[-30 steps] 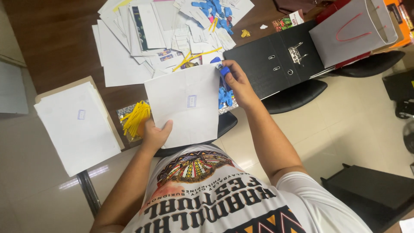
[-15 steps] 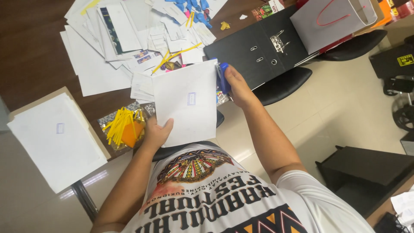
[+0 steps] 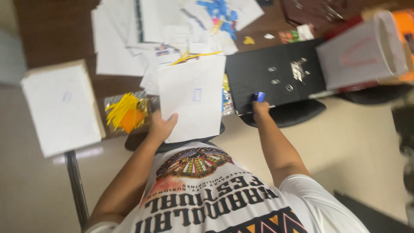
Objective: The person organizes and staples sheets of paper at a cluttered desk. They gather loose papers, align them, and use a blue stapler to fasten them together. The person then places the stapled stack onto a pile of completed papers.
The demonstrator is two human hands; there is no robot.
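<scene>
My left hand (image 3: 161,127) grips the lower left corner of a white sheaf of paper (image 3: 194,97) with a small square stamp near its middle, held up over the table's front edge. My right hand (image 3: 260,110) has come away from the paper and holds a small blue stapler-like tool (image 3: 258,96) over the front edge of an open black ring binder (image 3: 276,75). The frame is blurred by motion.
A stack of white sheets (image 3: 62,105) lies on a tan folder at the left. A clear bag of yellow strips (image 3: 125,112) sits beside the held paper. Loose papers (image 3: 142,39) and blue pieces (image 3: 217,11) cover the dark wooden table. A white gift bag (image 3: 362,54) lies right.
My right hand has left the paper's top right corner and moved right and down with the blue tool, onto the binder's edge. The left hand keeps holding the paper. The view has shifted.
</scene>
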